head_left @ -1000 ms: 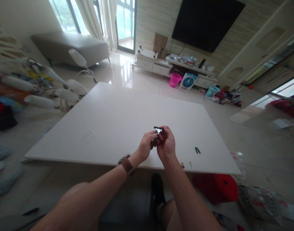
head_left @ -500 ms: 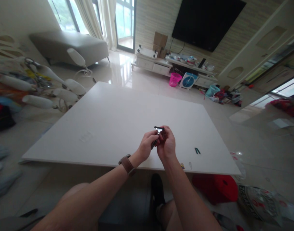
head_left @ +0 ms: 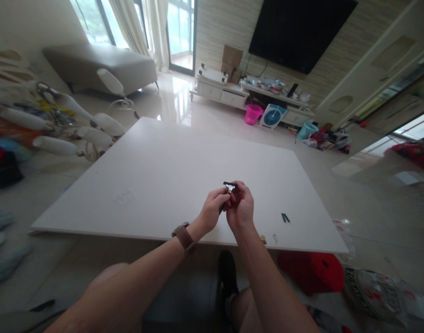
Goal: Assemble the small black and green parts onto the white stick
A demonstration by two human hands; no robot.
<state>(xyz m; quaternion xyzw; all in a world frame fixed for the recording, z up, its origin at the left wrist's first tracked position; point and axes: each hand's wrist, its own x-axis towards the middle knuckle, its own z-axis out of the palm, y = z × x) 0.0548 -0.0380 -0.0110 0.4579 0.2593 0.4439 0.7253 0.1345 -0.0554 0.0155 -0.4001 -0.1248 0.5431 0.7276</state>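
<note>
A dark T-shaped tool (head_left: pixel 229 188) with a shiny metallic neck is being held just below the centre of the frame.
Its slim handle is being gripped by the fingers of the left hand (head_left: pixel 211 209), its upper end by the curled fingers of the right hand (head_left: pixel 241 208), above a smooth white worktop (head_left: pixel 184 162), on which two thin, dark green strips (head_left: pixel 283 217) are being supported, lower right.
</note>
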